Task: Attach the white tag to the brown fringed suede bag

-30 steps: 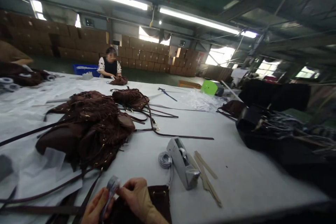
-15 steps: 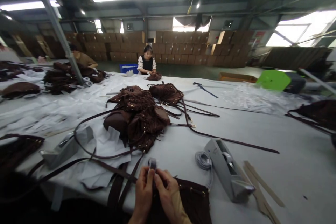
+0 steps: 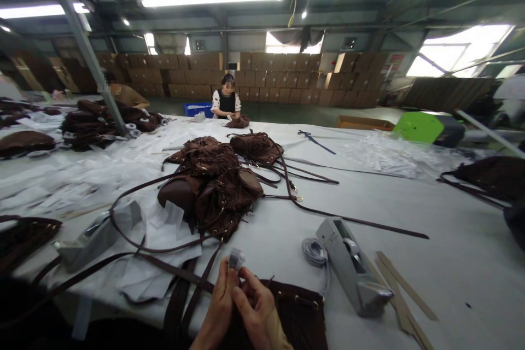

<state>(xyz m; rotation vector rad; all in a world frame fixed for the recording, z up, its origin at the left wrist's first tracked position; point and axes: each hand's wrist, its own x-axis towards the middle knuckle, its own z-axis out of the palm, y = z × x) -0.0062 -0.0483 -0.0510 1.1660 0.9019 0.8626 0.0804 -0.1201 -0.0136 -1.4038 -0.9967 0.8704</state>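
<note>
At the near edge of the table, my left hand (image 3: 219,301) is closed on a small grey, shiny rolled-looking piece (image 3: 237,258) that sticks up above the fingertips. What exactly it is, I cannot make out. Beside it, my right hand (image 3: 260,306) has its thumb and fingers bent together in a pinch close to the piece's lower end; whatever lies between them is hidden. Under both hands rests a dark brown bag (image 3: 301,306) with gold eyelets along its top, partly covered by the hands. Brown straps (image 3: 180,269) run leftward from there.
A grey tape dispenser (image 3: 353,268) and a coiled grey cord (image 3: 315,251) lie to the right, near tan strips (image 3: 406,290). Ahead is a pile of brown fringed bags (image 3: 213,180). Another dispenser (image 3: 98,238) stands left among white paper. A person (image 3: 226,99) sits across the table.
The view has shifted slightly. My hands have tilted a little to the left, and more of the grey piece shows above the fingers. The right fingers have drawn lower.
</note>
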